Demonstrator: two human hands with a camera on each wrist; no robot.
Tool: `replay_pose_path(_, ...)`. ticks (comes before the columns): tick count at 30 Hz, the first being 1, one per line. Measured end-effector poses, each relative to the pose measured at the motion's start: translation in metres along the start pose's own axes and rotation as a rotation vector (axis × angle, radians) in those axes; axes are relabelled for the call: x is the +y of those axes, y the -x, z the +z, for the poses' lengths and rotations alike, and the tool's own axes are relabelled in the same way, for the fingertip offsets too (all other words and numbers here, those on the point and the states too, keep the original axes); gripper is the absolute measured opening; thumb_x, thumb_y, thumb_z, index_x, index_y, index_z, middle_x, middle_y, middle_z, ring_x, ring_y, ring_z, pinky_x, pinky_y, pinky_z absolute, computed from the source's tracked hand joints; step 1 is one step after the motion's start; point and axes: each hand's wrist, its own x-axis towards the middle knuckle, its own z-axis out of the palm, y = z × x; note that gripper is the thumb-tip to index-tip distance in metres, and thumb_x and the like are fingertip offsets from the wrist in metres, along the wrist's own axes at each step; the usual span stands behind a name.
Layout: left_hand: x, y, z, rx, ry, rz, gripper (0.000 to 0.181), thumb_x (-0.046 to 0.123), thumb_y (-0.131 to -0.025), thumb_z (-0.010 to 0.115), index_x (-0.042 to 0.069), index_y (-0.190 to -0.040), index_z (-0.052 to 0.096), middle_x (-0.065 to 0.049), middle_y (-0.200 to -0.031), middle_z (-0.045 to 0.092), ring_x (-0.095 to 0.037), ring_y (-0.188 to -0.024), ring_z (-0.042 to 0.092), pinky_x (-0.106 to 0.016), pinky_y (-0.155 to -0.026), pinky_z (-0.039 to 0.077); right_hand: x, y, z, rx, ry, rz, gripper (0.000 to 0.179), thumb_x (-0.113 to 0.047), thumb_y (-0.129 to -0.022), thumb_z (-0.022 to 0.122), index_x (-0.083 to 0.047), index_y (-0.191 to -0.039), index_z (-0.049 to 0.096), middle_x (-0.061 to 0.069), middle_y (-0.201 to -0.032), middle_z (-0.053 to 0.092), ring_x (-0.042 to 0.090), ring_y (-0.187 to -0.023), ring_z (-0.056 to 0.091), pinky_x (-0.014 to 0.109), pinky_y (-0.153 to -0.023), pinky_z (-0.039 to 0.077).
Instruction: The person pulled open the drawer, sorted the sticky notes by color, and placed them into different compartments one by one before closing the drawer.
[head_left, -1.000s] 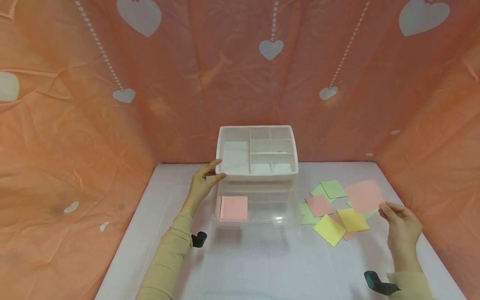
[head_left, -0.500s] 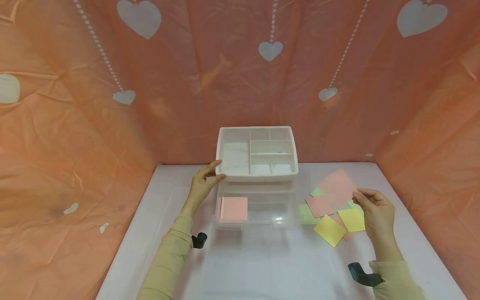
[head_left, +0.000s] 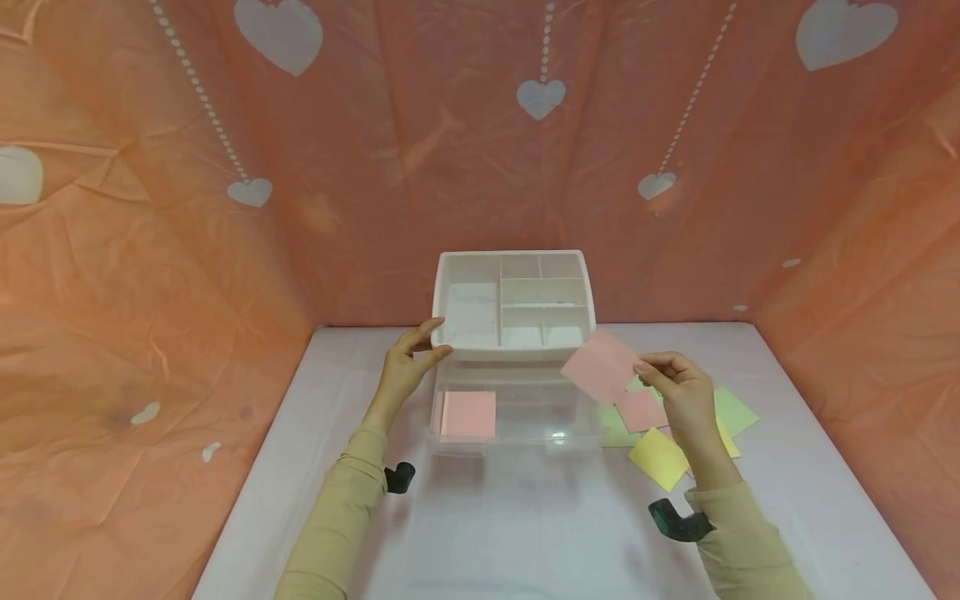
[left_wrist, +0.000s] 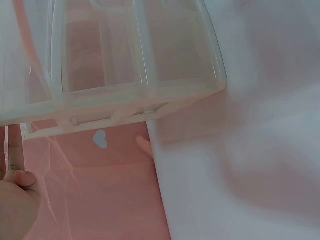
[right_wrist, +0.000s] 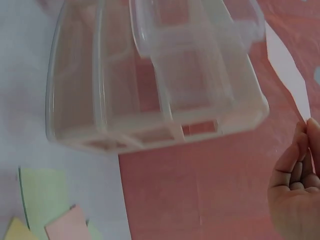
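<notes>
A white plastic drawer organizer (head_left: 517, 355) with a compartmented top stands at the back middle of the table. My left hand (head_left: 400, 371) holds its front left corner, thumb on the front rim and fingers along the side. Below, a clear drawer (head_left: 536, 417) is pulled out, with pink sticky notes (head_left: 472, 415) lying in its left part. Between thumb and fingers, my right hand (head_left: 681, 402) pinches a pink sticky note (head_left: 597, 367) by its right corner. That note is raised near the organizer's front right corner; the right wrist view shows it nearly edge-on.
Loose sticky notes lie scattered to the right of the drawer: a yellow note (head_left: 658, 460), a green note (head_left: 735, 412) and a pink note (head_left: 641, 411) among several, partly overlapping and partly behind my right hand. Orange cloth (head_left: 465, 200) with hearts surrounds the white table (head_left: 525, 533).
My right hand has carried the pink note leftward from above the right end of the loose notes to beside the organizer. The left hand stays at the organizer's corner.
</notes>
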Motion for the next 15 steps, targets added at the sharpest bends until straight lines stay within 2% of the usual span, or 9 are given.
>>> replay_pose_path(5,0.004,0.001,0.001,0.004,0.004,0.009,0.050,0.028,-0.080,0.073,0.025,-0.127,0.058,-0.012,-0.124,0.055,-0.027,-0.106,0.055,-0.048,-0.103,0.036,0.004,-0.003,0.014,-0.066,0.131,0.052,0.014,-0.009,-0.086,0.066,-0.022,-0.082,0.068,-0.017,-0.075,0.068,0.001,-0.070,0.058,0.016,-0.068,0.047)
replay_pose_path(8,0.004,0.001,0.001,0.005,0.012,0.011,0.050,0.026,-0.080,0.073,0.023,-0.127,0.058,-0.012,-0.124,0.055,-0.027,-0.106,0.055,-0.051,-0.103,0.035,0.005,-0.004,0.023,-0.116,0.224,0.066,0.003,-0.013,-0.087,0.066,-0.015,-0.087,0.068,-0.020,-0.077,0.066,-0.001,-0.074,0.058,0.016,-0.070,0.047)
replay_pose_path(9,0.000,-0.001,0.002,0.011,0.011,0.021,0.050,0.027,-0.079,0.073,0.025,-0.127,0.058,-0.011,-0.124,0.055,-0.026,-0.104,0.055,-0.052,-0.102,0.035,0.005,-0.005,0.027,-0.133,0.254,0.070,0.004,-0.015,-0.087,0.066,-0.012,-0.089,0.067,-0.020,-0.078,0.065,-0.001,-0.075,0.059,0.016,-0.071,0.047)
replay_pose_path(12,0.000,0.000,0.002,0.014,0.013,0.025,0.050,0.027,-0.080,0.073,0.024,-0.127,0.058,-0.011,-0.124,0.055,-0.025,-0.104,0.055,-0.053,-0.100,0.037,0.006,-0.007,0.037,-0.193,0.323,0.065,0.022,-0.018,-0.088,0.065,0.002,-0.098,0.064,-0.021,-0.080,0.064,-0.001,-0.080,0.060,0.015,-0.076,0.048)
replay_pose_path(15,0.001,0.001,0.001,0.010,0.012,0.014,0.050,0.027,-0.080,0.073,0.026,-0.128,0.057,-0.010,-0.126,0.054,-0.025,-0.105,0.054,-0.050,-0.099,0.039,0.009,-0.008,0.046,-0.230,0.388,0.061,0.026,-0.017,-0.087,0.066,0.005,-0.101,0.063,-0.019,-0.081,0.064,-0.001,-0.081,0.060,0.016,-0.076,0.049)
